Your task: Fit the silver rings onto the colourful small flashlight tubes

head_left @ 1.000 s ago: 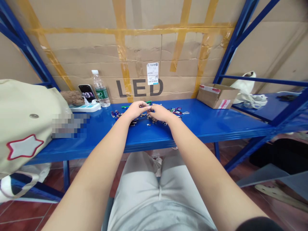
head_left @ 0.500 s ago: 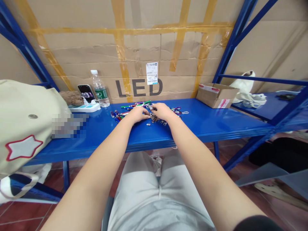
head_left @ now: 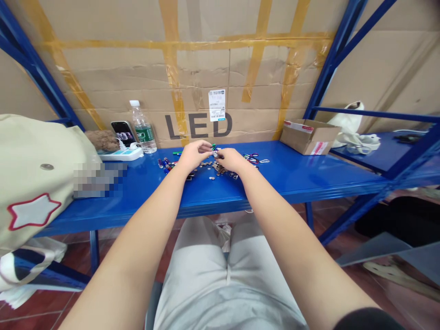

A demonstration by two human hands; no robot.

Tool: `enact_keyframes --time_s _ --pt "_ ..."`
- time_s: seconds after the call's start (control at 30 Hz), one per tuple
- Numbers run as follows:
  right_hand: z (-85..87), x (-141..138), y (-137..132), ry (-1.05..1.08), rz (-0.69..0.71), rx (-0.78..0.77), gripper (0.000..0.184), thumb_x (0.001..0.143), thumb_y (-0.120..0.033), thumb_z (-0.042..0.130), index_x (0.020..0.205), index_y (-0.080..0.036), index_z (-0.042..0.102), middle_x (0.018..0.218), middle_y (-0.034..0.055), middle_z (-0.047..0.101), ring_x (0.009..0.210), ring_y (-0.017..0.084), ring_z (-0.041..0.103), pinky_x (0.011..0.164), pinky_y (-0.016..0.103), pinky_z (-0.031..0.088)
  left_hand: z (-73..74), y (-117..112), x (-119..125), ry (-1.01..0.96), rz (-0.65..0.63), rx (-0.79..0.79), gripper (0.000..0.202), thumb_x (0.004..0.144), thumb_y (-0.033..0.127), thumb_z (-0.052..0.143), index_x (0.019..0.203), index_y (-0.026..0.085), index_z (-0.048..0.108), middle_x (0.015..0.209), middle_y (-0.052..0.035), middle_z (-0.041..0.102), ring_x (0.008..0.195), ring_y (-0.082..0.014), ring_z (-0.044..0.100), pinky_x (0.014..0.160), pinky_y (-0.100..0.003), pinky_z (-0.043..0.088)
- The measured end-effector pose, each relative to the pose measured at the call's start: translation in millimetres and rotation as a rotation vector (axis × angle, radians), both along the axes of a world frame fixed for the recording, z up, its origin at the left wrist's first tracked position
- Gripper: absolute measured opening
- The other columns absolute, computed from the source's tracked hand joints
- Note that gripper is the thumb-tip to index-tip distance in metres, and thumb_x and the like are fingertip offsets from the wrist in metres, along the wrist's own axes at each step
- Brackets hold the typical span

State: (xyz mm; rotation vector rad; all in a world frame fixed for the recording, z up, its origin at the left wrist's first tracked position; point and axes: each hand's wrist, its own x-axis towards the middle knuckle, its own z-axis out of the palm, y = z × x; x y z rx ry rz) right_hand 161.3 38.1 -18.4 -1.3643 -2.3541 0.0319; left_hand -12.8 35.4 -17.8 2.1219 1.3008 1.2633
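My left hand [head_left: 193, 156] hovers over the left side of a pile of small round coin-like pieces [head_left: 219, 170]. Its fingers curve with a gap to the thumb, and nothing shows between them. My right hand [head_left: 232, 160] is closed, palm down, at the pile's right side. A small silvery round piece shows at its fingertips, close to the left thumb. More round pieces lie scattered between the hands. Pens [head_left: 167, 164] in several colours lie left of my left hand, partly hidden by it. Carabiner clips [head_left: 253, 158] lie beyond my right hand.
Everything rests on a blue metal shelf [head_left: 295, 174]. At the left are a beige bag [head_left: 37, 156], a power strip [head_left: 123, 154], a phone [head_left: 123, 133] and a water bottle [head_left: 143, 130]. A small cardboard box [head_left: 307, 136] stands at the right, against large cardboard behind.
My left hand has lifted and shifted slightly left and away from me, uncovering round pieces beneath. My right hand has hardly moved; a silvery piece shows at its fingertips.
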Motion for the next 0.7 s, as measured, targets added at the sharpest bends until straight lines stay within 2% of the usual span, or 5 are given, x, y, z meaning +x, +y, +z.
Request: enact_keyframes --time_s 0.23,0.53,0.7 --pt "-2.1 -1.4 3.7 -0.028 0.04 0.003 0.022 0.09 -0.026 0.051 0.1 -0.02 0.069 0.111 0.0095 0.07 0.102 0.023 0.064 0.082 0.027 0.044 -1.6 -1.0 4.6 0.025 -0.122 0.072 0.028 0.072 0.015 0.068 0.1 0.012 0.065 0.097 -0.0103 0.073 0.094 -0.0219 0.069 0.089 -0.037 0.055" --pt "-4.2 -0.5 5.8 -0.054 0.031 0.012 0.022 0.089 -0.028 0.053 0.103 -0.021 0.069 0.112 0.0101 0.07 0.101 0.024 0.064 0.081 0.028 0.044 -1.3 -0.7 2.7 0.115 -0.173 0.066 0.033 0.072 0.014 0.065 0.105 0.014 0.065 0.101 -0.0083 0.072 0.096 -0.021 0.069 0.086 -0.034 0.055" --pt "0.0 -0.2 1.7 -0.032 0.036 -0.004 0.019 0.089 -0.027 0.053 0.092 -0.019 0.07 0.106 0.0087 0.071 0.094 0.021 0.064 0.076 0.025 0.043 0.0 -1.2 0.2 0.236 -0.077 0.156 0.039 0.07 0.018 0.07 0.109 0.018 0.065 0.109 -0.0054 0.071 0.099 -0.0209 0.067 0.088 -0.032 0.052"
